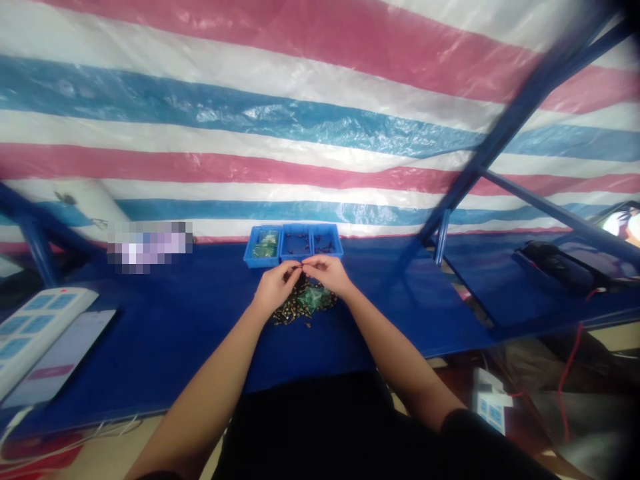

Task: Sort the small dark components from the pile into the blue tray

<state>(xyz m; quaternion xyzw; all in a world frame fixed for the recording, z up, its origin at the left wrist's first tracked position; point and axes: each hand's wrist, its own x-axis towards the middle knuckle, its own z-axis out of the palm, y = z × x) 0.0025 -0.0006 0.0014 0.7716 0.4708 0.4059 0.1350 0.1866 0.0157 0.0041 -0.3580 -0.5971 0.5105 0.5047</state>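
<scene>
My left hand (276, 285) and my right hand (327, 272) meet fingertip to fingertip above the table. Both are closed in a pinch on a tiny dark part (301, 265), too small to name. Under and in front of them lies a heap of small brass-and-black parts (293, 311), with a green clear plastic bag (315, 297) on its right side. Just beyond my fingers stand three joined blue bins. Green packets fill the left bin (247, 255); a few small dark pieces lie in the middle bin (296, 253) and the right bin (340, 248).
On the left of the blue table (195, 333) are a white power strip (47, 327) and a phone (65, 360) with a cable. A blue metal frame (475, 167) rises at the right, before a striped plastic sheet (300, 113). A black object (555, 263) lies far right.
</scene>
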